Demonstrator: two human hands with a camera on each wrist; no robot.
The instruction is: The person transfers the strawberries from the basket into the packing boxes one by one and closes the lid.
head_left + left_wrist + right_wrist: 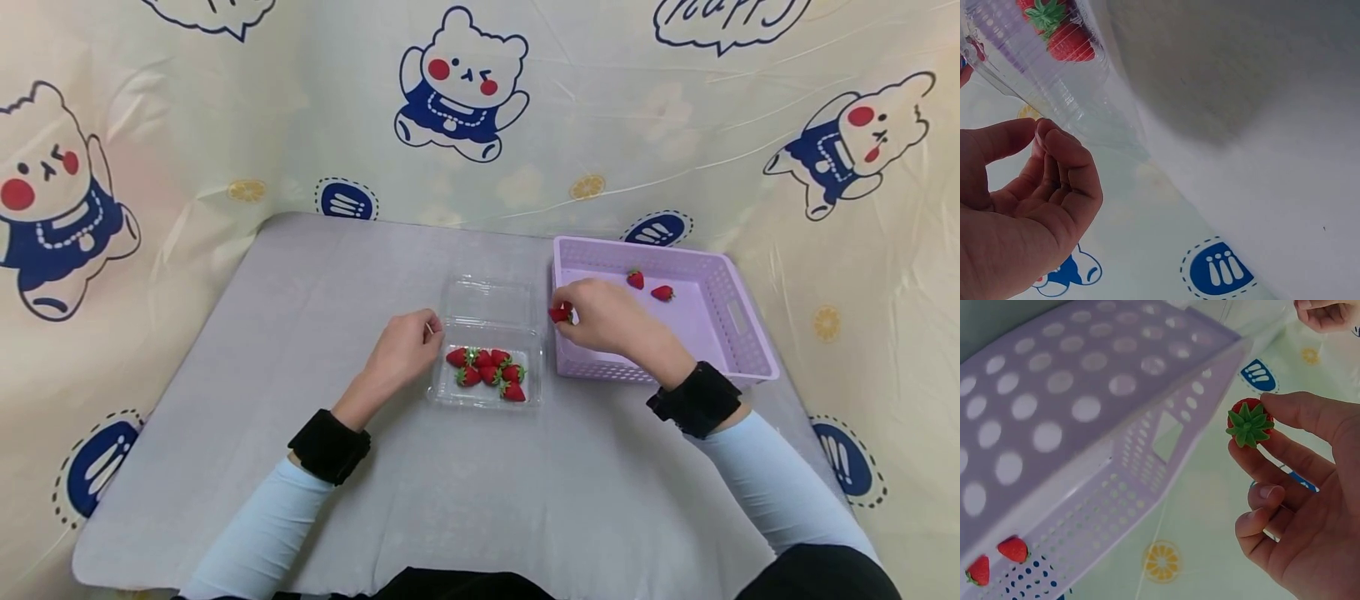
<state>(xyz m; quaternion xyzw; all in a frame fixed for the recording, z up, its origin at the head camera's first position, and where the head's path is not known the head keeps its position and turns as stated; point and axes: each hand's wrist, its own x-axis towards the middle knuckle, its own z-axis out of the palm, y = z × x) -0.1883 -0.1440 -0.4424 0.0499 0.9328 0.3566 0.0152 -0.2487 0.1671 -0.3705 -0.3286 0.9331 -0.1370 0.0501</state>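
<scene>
Just then, I held a red strawberry (558, 314) between the thumb and fingertips of my right hand (603, 317), at the left wall of the lilac basket (693, 319); the right wrist view showed its green leaves turned toward the camera, with my other fingers loosely bent below. Two more strawberries (648, 286) lay inside the basket, near its far side.

My left hand (401, 346) was at the left edge of the clear plastic box (442, 392), its fingers curled and the thumb tip meeting the forefinger. I could not tell whether the thin plastic edge was caught between them. The box sat with its lid (487, 300) folded back, away from me, and a cluster of strawberries (490, 375) lay in the near half.

Box and basket stood side by side on the grey-covered table (360, 275), the basket to the right. Behind them hung a pale sheet (337, 100) printed with bears.
</scene>
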